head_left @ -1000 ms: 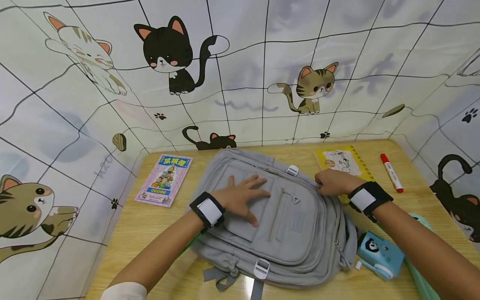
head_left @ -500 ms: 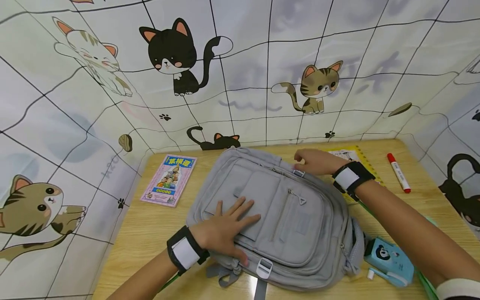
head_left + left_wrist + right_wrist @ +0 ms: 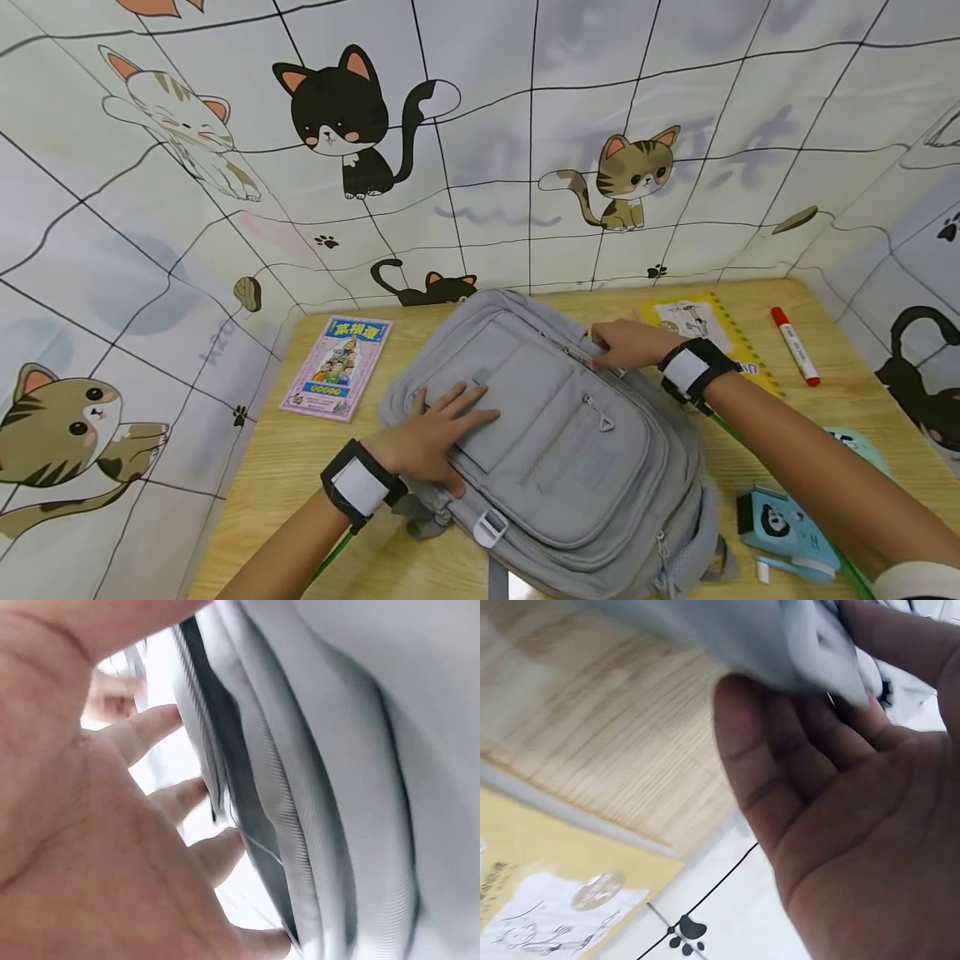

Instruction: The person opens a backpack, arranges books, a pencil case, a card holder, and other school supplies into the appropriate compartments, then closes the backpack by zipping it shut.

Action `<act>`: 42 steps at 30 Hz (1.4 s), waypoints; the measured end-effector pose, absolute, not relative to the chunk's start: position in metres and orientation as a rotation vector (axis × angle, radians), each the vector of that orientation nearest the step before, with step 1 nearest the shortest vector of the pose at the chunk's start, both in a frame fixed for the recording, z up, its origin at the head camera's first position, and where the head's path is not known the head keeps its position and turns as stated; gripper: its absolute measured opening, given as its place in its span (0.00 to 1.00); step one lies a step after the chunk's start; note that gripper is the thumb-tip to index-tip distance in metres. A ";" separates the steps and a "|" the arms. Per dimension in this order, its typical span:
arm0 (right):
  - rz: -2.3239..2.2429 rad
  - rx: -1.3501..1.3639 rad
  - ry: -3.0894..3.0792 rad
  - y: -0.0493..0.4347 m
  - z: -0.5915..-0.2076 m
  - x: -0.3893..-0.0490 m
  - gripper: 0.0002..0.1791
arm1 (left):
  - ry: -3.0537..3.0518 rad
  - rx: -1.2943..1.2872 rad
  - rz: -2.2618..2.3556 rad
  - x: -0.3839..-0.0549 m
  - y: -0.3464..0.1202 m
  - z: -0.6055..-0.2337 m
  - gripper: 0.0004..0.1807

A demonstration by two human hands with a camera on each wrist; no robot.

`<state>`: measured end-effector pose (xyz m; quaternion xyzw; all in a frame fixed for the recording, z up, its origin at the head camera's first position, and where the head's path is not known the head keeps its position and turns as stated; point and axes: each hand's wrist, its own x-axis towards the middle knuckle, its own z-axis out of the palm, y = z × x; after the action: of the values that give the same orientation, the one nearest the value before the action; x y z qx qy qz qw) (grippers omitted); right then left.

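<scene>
The grey backpack (image 3: 555,383) lay on the wooden table (image 3: 255,475) beneath both hands. The left hand (image 3: 431,437) rested on its front, fingers spread, while the right hand (image 3: 633,343) gripped its far edge — fabric between curled fingers and thumb. A pink booklet (image 3: 337,367) lay to the left; a yellow book (image 3: 693,323), partly covered by the right wrist, lay near a red marker (image 3: 795,346). The right forearm partly hid a green case (image 3: 862,450) near a blue panda box (image 3: 787,525). Since half a second earlier, the backpack had turned, its near right corner swinging toward the person.

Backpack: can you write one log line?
backpack: on table | left hand: spread on it | right hand: gripping its far edge
</scene>
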<state>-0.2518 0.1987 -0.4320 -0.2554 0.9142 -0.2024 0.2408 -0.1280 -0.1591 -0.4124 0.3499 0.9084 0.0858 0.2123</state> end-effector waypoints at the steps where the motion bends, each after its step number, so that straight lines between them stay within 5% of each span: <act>1: -0.541 -0.702 2.488 0.200 -0.430 -0.249 0.14 | 2.523 0.959 0.235 -0.132 -0.161 -0.411 0.61; 17: -0.558 -0.541 2.431 0.223 -0.419 -0.198 0.17 | 2.576 0.963 -0.002 -0.203 -0.158 -0.404 0.66; 29: -0.555 -0.427 2.410 0.228 -0.420 -0.179 0.18 | 2.694 1.047 -0.108 -0.238 -0.143 -0.411 0.50; 35: -0.515 -0.442 2.465 0.230 -0.423 -0.177 0.17 | 2.780 1.240 -0.154 -0.210 -0.137 -0.407 0.37; 42: -0.239 -0.621 2.828 0.230 -0.416 -0.169 0.16 | 2.473 1.733 0.322 -0.112 -0.107 -0.415 0.12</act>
<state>-0.1686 0.2304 -0.4158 -0.2123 0.9667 -0.0817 0.1177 -0.1117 -0.1069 -0.4150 0.5698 0.8133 0.1058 0.0525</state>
